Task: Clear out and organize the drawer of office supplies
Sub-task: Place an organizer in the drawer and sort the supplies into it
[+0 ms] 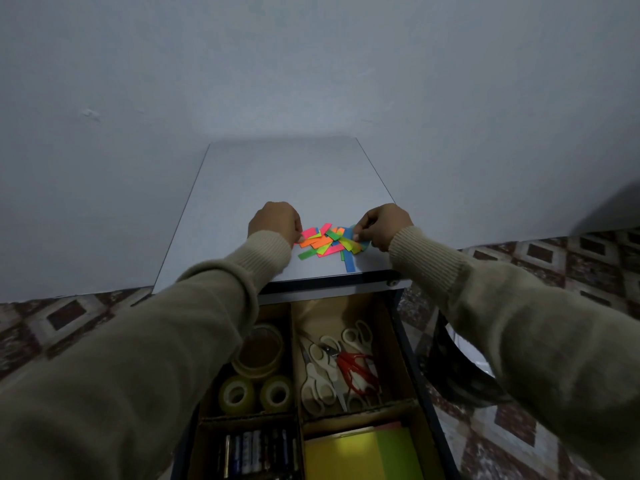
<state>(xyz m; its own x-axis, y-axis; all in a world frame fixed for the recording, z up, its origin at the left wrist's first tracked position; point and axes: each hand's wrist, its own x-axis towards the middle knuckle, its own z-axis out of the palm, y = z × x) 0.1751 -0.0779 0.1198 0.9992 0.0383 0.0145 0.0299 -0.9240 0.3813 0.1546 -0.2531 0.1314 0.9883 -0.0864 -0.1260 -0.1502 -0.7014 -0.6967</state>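
The head view looks down at a white table (277, 181) with an open drawer (412, 368) under its front edge. A little heap of bright paper tabs (329, 241) lies on the table near that edge, in pink, orange, green, yellow and blue. The left hand (275, 221) is at the left side of the heap, with its fingers (297, 232) curled down and pinching a pink tab. The right hand (382, 225) is at the right side, and its fingers (360, 233) are curled and pinching tabs at that edge.

The tabs look very thin and light. They will bend easily and slide on the smooth table, and a puff of air could move them. I think it is best to push them together from both sides, then pinch the stack by its short ends.

The drawer has cardboard boxes inside. One holds rolls of clear tape (256, 379). One holds scissors (337, 365), some white and one red. One holds batteries (256, 453). One holds coloured paper pads (363, 455).
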